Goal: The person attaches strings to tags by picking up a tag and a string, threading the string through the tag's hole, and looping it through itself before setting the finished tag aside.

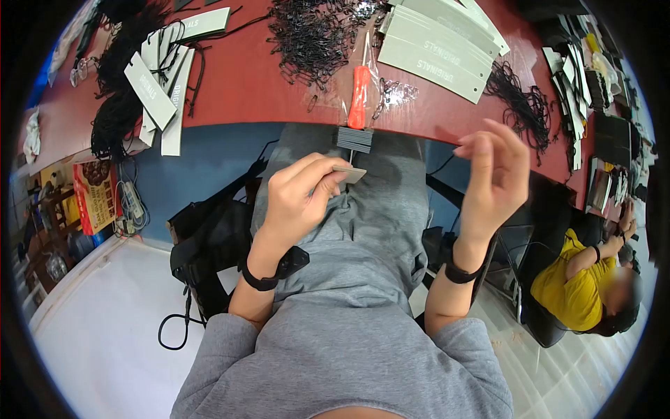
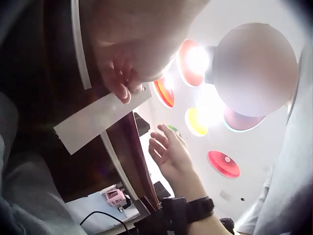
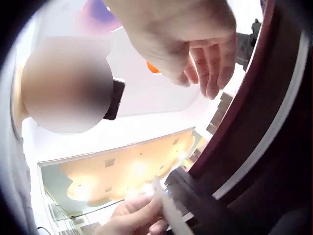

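My left hand (image 1: pixel 301 192), over my lap, pinches a pale grey card tag (image 1: pixel 354 173) between thumb and fingers. In the left wrist view the tag (image 2: pixel 98 120) shows as a long flat strip, with the left fingertips at its upper end. My right hand (image 1: pixel 495 171) is raised near the table edge, fingers loosely bent and holding nothing. Just beyond the left hand, an orange-handled tool (image 1: pixel 359 98) lies at the table edge, its thin metal shaft pointing toward me. A grey ridged stack (image 1: pixel 354 140) sits along that shaft.
On the red table (image 1: pixel 237 84), grey printed tags (image 1: pixel 440 59) lie back right, beside black cords (image 1: pixel 520 105). A heap of small black looped pieces (image 1: pixel 307 42) is at the back middle. Tags with black cords (image 1: pixel 150 91) lie left. A person in yellow (image 1: pixel 572 286) sits at right.
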Available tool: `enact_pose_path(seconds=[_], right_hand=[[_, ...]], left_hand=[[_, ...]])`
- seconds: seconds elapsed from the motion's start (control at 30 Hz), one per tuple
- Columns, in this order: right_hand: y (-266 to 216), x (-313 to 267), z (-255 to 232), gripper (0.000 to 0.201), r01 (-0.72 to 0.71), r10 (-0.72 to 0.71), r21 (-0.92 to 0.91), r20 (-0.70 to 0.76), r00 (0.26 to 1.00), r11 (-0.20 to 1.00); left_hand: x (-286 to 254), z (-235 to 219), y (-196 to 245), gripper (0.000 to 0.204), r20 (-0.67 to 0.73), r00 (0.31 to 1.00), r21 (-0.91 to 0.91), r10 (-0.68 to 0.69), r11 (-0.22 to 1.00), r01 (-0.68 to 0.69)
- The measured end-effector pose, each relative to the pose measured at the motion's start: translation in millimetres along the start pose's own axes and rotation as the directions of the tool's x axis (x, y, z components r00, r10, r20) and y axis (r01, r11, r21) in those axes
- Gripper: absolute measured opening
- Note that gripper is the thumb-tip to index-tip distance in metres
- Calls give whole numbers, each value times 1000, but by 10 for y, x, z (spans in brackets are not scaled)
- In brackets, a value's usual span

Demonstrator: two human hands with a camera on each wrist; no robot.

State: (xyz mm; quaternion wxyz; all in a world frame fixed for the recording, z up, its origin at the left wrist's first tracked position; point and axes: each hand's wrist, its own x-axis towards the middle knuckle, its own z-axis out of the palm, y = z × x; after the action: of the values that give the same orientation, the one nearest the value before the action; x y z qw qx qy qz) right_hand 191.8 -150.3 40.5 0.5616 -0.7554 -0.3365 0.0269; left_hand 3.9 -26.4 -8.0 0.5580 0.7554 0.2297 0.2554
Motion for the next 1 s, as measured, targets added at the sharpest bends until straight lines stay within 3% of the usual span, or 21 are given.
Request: enact_pose_path(seconds=[0.07, 0.1, 0.17, 0.23, 0.3, 0.37, 0.5, 0.57, 0.63, 0.77, 0.83, 0.93, 0.97, 1.0], right_hand=[[83, 114, -115, 13, -52, 49, -26, -119, 992, 998], [98, 191, -161, 12, -62, 30, -163, -191, 981, 985], [216, 360, -292, 12, -92, 25, -283, -231, 973, 955], [379, 466, -456, 16, -122, 45, -308, -243, 969, 943], [438, 559, -559, 19, -41, -57, -528, -168, 984, 848], [421, 621, -541, 20, 2, -99, -562, -142, 985, 827], [408, 763, -488, 22, 171, -229, -640, -8, 973, 749], [336, 746, -405, 21, 139, -165, -736, 37, 986, 662], [372, 753, -370, 18, 64, -79, -712, 11, 997, 699], [459, 783, -461, 14, 110, -96, -648, 58, 994, 754], [398, 800, -496, 11, 141, -146, -482, 27, 989, 865], [263, 787, -546, 11, 91, -119, -190, -143, 982, 978], [228, 800, -556, 11, 76, -82, -38, -205, 975, 996], [182, 817, -533, 12, 143, -132, 23, -260, 957, 989]], left_hand=[[-15, 22, 12, 9, -30, 999, 44, 28, 999, -27], [-14, 28, 7, 9, -30, 999, 42, 29, 999, -28], [38, 25, -36, 8, -51, 995, 98, 91, 991, -86], [36, 0, 5, 7, -69, 996, 49, 49, 998, -46], [54, -27, 17, 7, -80, 997, -7, 3, 1000, -4], [102, -58, -8, 6, 17, 996, 129, 93, 987, -94], [160, -15, -93, 9, -67, 983, 160, 170, 974, -157], [189, 10, -74, 9, -73, 983, 172, 169, 973, -154], [202, 22, -73, 9, -83, 982, 183, 168, 971, -151], [185, 36, -91, 8, -87, 984, 183, 157, 973, -139], [184, 31, -90, 8, -92, 984, 175, 156, 975, -138], [186, 12, -90, 8, -67, 986, 192, 154, 972, -139], [189, 10, -102, 8, -65, 985, 195, 162, 970, -147], [191, 8, -108, 8, -64, 983, 198, 170, 968, -154]])
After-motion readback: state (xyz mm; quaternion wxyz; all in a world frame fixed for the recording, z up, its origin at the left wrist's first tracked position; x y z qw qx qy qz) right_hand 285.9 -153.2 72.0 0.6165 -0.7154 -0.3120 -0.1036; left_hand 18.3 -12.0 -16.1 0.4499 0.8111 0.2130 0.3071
